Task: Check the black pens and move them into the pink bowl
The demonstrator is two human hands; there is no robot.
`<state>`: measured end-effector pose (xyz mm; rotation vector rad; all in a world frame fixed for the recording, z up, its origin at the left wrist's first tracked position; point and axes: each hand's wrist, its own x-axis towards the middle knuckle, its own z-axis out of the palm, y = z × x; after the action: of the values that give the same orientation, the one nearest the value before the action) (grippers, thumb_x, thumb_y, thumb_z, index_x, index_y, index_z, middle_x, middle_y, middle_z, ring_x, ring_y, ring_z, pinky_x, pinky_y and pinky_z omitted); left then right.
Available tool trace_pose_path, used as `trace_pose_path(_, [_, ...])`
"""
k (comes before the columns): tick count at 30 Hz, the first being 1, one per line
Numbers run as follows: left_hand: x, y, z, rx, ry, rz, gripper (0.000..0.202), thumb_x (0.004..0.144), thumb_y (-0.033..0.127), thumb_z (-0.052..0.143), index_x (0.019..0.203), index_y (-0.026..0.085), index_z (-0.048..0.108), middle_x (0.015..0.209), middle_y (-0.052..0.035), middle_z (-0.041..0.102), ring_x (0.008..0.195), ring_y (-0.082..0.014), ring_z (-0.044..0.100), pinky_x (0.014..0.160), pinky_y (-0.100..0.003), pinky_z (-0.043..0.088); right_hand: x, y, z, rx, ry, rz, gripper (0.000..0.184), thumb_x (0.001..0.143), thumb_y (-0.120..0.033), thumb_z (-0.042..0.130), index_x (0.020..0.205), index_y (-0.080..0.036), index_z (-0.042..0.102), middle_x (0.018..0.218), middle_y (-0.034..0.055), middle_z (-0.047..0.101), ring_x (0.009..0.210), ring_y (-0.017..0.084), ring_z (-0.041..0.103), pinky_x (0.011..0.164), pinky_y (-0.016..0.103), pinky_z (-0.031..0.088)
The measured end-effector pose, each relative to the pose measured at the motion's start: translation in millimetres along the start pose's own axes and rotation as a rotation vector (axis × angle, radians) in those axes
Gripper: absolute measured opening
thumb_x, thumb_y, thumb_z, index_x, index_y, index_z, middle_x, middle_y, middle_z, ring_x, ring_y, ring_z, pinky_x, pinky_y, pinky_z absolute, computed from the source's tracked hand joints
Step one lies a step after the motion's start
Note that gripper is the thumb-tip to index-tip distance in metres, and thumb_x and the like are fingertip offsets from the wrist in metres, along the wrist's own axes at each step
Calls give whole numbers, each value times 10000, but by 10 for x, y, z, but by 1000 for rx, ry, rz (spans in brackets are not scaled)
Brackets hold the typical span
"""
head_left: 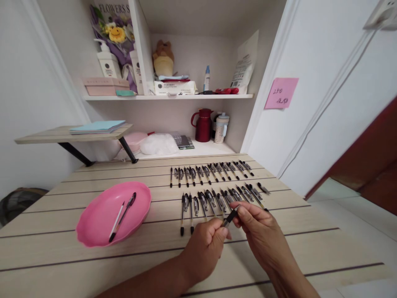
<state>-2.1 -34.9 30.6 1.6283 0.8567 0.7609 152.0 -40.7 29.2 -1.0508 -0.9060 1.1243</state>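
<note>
Over the front row of pen parts, both my hands meet on one black-gripped pen [230, 217]. My left hand [206, 246] is closed around its lower barrel, most of which the fingers hide. With thumb and fingertips my right hand [260, 227] pinches the pen's tip end. Beneath and behind them lies a front row of pen refills and short clear barrels with black caps [203, 200], partly covered by my hands. A second, similar row [210, 173] runs behind it. To the left, a pink scalloped dish [89, 219] holds a black pen [124, 215] and a white-ended refill [117, 219].
The striped wooden table [56, 248] ends at a white shelf unit. A raised wooden stand [52, 134] with blue paper [97, 126] is at the left. A red jug [204, 125] and a cup [221, 128] stand at the back. A pink note [281, 93] hangs at right.
</note>
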Motion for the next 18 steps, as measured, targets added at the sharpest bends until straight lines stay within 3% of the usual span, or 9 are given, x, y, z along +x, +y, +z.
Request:
trace_pose_path(4, [31,-20,-10,-139,-69,-100,290,848,386,395,756,144,525,438,69,402,380,-52,323,426,-190,263,5,-28,2,42,-32,29,277,702,-373,662,909,-191,692,593,6,596,588,113,464,583,240,369])
trace_pose_path(8, [59,-45,-33,-471,-227,-267,289,824,439,424,778,160,484,425,90,388,290,-25,183,329,-174,129,16,-47,-6,96,-85,60,309,696,-376,666,941,-190,688,621,17,612,603,121,477,583,242,377])
trace_pose_path(13, [51,-34,-86,-720,-436,-383,328,831,465,406,860,156,511,444,82,389,286,-19,165,309,-160,92,45,-33,-24,112,-85,85,259,649,-335,711,856,-179,703,688,29,627,588,117,473,565,251,385])
trace_pose_path(18, [43,-30,-87,-802,-408,-356,232,830,392,454,906,178,499,498,74,400,309,-25,257,324,-159,163,67,23,-33,172,-101,124,224,651,-325,710,808,-166,694,626,13,585,552,111,447,495,241,346])
